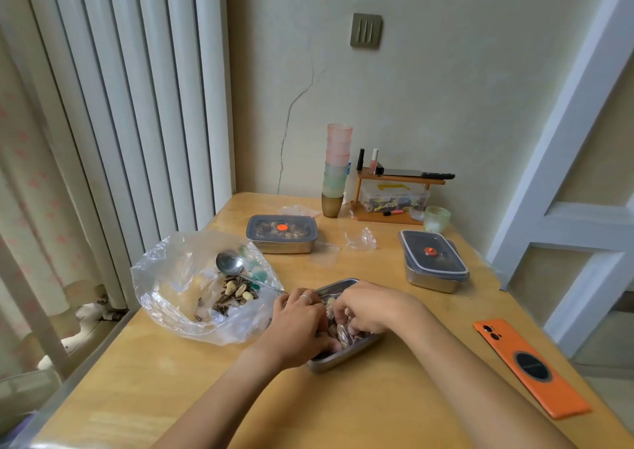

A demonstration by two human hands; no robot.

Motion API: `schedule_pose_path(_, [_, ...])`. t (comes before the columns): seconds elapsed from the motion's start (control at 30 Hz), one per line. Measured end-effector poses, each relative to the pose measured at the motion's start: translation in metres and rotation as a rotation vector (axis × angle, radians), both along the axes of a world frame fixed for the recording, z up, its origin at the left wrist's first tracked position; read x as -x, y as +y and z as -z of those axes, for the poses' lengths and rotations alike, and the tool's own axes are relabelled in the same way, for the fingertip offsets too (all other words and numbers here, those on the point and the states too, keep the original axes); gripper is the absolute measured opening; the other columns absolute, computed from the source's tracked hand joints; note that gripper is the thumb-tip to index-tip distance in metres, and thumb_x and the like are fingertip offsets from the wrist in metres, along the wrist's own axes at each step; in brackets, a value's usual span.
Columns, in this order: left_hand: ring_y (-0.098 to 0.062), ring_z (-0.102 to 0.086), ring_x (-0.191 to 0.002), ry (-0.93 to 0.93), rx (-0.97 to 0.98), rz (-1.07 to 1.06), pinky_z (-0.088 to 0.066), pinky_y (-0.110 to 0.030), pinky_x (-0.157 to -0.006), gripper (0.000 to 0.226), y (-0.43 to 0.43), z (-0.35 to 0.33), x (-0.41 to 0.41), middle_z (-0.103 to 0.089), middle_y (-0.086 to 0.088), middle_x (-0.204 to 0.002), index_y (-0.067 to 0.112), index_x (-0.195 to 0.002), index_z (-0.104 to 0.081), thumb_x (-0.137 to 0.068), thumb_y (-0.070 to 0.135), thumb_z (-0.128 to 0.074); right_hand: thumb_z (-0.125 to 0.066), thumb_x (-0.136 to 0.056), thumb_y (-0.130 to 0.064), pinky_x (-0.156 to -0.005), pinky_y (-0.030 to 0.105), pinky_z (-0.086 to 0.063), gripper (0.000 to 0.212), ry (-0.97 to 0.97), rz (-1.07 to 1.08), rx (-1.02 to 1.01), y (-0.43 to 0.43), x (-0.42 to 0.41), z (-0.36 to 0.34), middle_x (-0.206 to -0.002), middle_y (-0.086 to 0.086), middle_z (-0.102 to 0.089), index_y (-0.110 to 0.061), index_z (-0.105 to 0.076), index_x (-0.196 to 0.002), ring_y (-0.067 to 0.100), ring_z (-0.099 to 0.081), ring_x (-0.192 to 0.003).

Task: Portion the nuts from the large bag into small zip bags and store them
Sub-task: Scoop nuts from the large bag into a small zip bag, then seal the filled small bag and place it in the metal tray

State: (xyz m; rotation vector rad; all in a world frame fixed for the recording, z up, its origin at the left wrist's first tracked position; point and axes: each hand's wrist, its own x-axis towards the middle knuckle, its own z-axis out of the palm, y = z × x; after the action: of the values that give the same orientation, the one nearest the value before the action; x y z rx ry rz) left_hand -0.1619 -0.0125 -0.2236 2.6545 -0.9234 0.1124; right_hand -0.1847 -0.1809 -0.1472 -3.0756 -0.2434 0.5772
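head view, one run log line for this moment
step: packing | left hand, right hand: on small zip bags in open tin, grip unclear | large bag: few nuts left, spoon on it | lidded tins: two

Open steel container (346,357) sits mid tabletop (394,411). Left hand (302,325) and right hand (372,311) are both inside it, fingers curled round small zip bags (343,330) of nuts. Just to its left, the large bag (171,277) lies open, with loose nuts (236,294) and a metal spoon (230,264) inside. Nut-filled lidded container (281,234) back left, second lidded container (434,259) back right, well apart. Empty zip bag (362,239) lies between them. Orange phone (530,369) at the right edge.
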Motion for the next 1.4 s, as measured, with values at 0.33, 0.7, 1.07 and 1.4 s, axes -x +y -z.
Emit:
schedule_pose_path(0.33, [-0.012, -0.036, -0.136, 0.004, 0.031, 0.178, -0.025, -0.029, -0.113, 0.045, -0.001, -0.001, -0.005, -0.056, 0.007, -0.131, 0.02, -0.102, -0.07, -0.081, 0.059, -0.075, -0.073, -0.093, -0.013, -0.071, 0.03, -0.058, 0.015, 0.149, 0.081, -0.036, -0.006, -0.002, 0.0, -0.088, 0.006, -0.078, -0.018, -0.077, -0.107, 0.017, -0.067, -0.067])
schedule_pose_path(0.7, [-0.007, -0.04, -0.134, -0.022, -0.018, 0.199, 0.019, -0.047, -0.125, 0.051, -0.002, -0.001, -0.017, -0.053, 0.01, -0.129, 0.027, -0.103, -0.065, -0.08, 0.072, -0.067, -0.067, -0.099, -0.027, -0.068, 0.023, -0.054, 0.007, 0.044, 0.144, -0.439, -0.049, 0.005, -0.011, -0.093, -0.005, -0.077, -0.027, -0.071, -0.105, 0.009, -0.074, -0.074])
schedule_pose_path(1.07, [-0.007, 0.014, -0.157, -0.045, -0.008, 0.265, 0.024, -0.039, -0.122, 0.08, -0.015, 0.004, -0.013, -0.01, 0.008, -0.171, 0.043, -0.162, -0.017, -0.094, 0.081, -0.035, -0.057, -0.092, -0.07, -0.117, 0.051, -0.027, 0.079, -0.516, 0.738, -0.064, -0.141, -0.051, 0.048, -0.156, 0.009, -0.041, -0.023, -0.04, -0.153, 0.034, -0.034, -0.146])
schedule_pose_path(1.4, [0.002, -0.016, -0.153, -0.087, 0.134, 0.265, 0.015, -0.04, -0.127, 0.061, -0.019, 0.006, -0.014, -0.033, 0.012, -0.162, 0.039, -0.156, -0.036, -0.1, 0.064, -0.034, -0.076, -0.091, -0.022, -0.108, 0.048, -0.038, 0.028, -0.965, 0.649, -0.121, -0.156, -0.052, 0.08, -0.121, 0.004, -0.075, -0.016, -0.076, -0.118, 0.027, -0.067, -0.112])
